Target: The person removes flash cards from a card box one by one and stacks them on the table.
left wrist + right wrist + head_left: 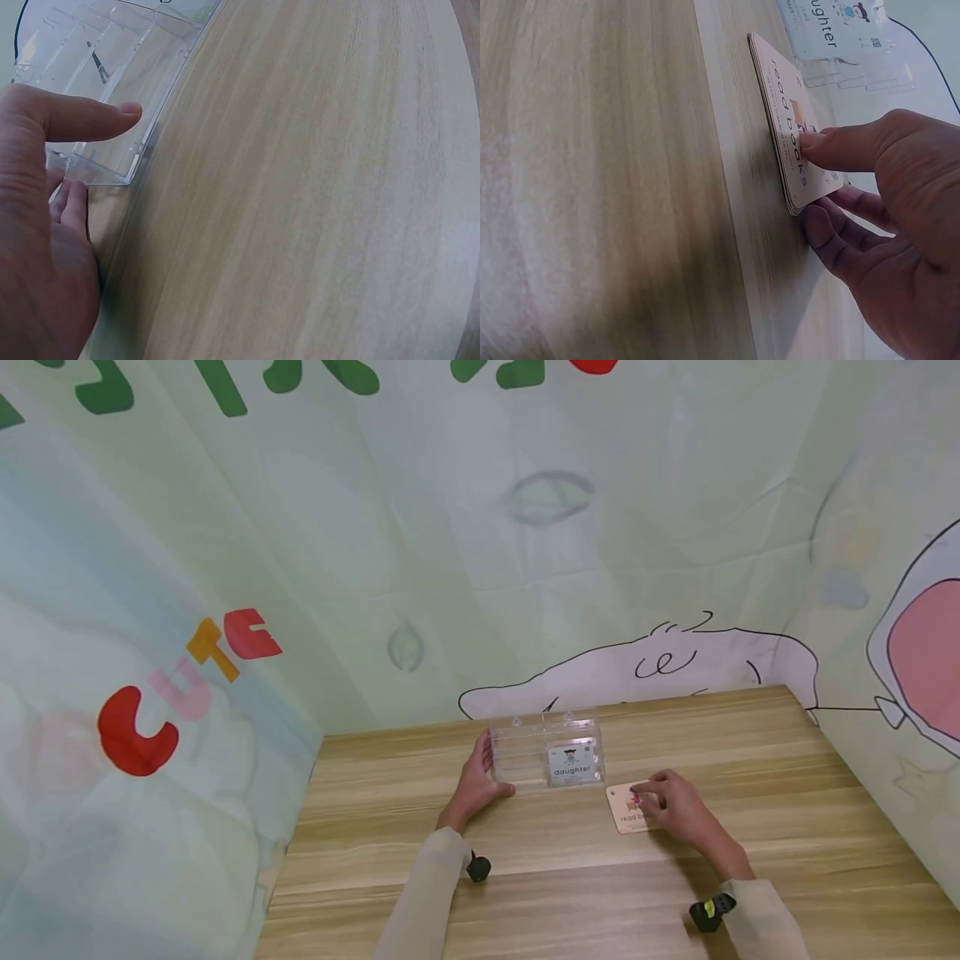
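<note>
A clear plastic card holder (546,750) with two side-by-side compartments stands near the back of the table. Its right compartment has a pale blue card (573,771) reading "daughter". My left hand (476,787) grips the holder's left end, thumb (94,118) across the front and fingers at the side and behind. Just right of and in front of the holder is a small stack of pink cards (780,112), the top one reading "read books". My right hand (681,810) pinches this stack at its right side, thumb on the top face and fingers beneath the edge.
The wood-grain table (540,893) ends at a printed cloth backdrop (420,543) behind the holder and at both sides. Black wrist cameras are strapped at both cuffs.
</note>
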